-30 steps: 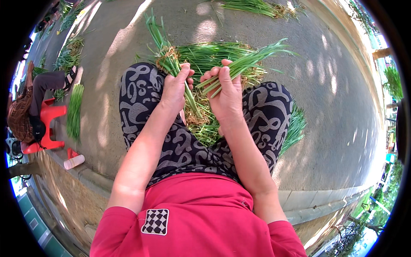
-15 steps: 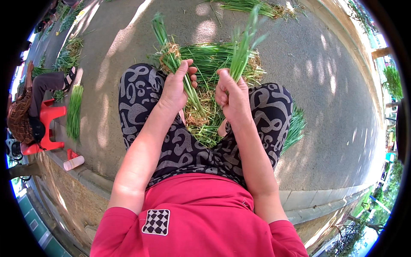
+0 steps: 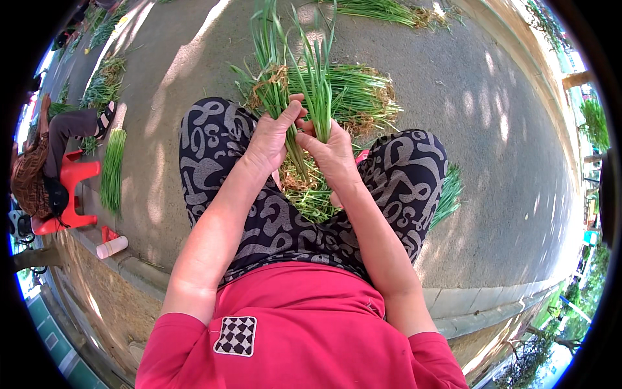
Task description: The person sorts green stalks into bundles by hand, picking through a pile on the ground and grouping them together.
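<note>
Between my knees, my left hand (image 3: 267, 141) is closed around a bunch of spring onions (image 3: 267, 52), long green stalks with withered brown bits at mid-length. My right hand (image 3: 332, 155) grips a smaller green bunch (image 3: 317, 91), its leaf tips pointing away from me. Both hands are close together, the right fingertips at the left hand's stalks; their exact contact is hard to make out. Just beyond lies a pile of the same greens (image 3: 356, 91), with brown ends at its right. Loose trimmings (image 3: 311, 202) cover the ground between my feet.
More greens lie beside my right knee (image 3: 448, 194), at the far edge (image 3: 376, 10) and along the left (image 3: 113, 172). A person sits on a red plastic stool (image 3: 70, 188) at the left. A pale cylinder (image 3: 112, 247) rests near the kerb.
My right hand has moved left with its bunch, up to my left hand. The left bunch now has long green leaves extending farther away. The left hand has hardly moved.
</note>
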`<state>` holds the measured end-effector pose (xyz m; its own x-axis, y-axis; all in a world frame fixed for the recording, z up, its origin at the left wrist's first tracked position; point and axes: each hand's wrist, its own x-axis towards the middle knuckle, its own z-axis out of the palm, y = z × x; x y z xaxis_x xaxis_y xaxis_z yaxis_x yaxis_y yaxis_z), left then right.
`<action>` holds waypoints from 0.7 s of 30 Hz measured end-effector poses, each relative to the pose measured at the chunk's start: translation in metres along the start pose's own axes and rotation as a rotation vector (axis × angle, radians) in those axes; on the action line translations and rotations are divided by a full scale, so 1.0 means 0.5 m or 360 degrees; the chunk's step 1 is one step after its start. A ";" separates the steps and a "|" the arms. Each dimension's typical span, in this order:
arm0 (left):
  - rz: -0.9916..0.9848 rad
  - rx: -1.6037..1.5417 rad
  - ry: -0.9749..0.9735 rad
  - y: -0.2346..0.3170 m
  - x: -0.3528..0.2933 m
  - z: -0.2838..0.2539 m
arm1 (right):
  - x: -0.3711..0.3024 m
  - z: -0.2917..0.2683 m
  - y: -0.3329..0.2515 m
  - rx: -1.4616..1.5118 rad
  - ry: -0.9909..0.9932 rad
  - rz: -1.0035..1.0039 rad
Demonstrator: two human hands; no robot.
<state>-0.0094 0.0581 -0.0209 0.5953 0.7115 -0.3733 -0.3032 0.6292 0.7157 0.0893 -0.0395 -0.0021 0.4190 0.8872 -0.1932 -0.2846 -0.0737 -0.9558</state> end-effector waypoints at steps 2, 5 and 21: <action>0.0004 0.0009 0.0002 0.000 0.002 -0.003 | -0.001 -0.001 -0.004 0.0014 -0.0011 0.0021; 0.0001 0.0013 -0.0020 -0.003 0.004 -0.007 | -0.001 -0.001 -0.003 -0.0016 -0.0025 0.0008; 0.0033 -0.0411 0.0088 0.036 0.017 -0.030 | -0.029 -0.070 -0.060 0.0138 -0.0176 0.0442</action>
<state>-0.0211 0.0800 -0.0200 0.5473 0.7368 -0.3969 -0.4991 0.6680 0.5519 0.1222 -0.0660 0.0215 0.2197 0.8831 -0.4146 -0.4495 -0.2856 -0.8464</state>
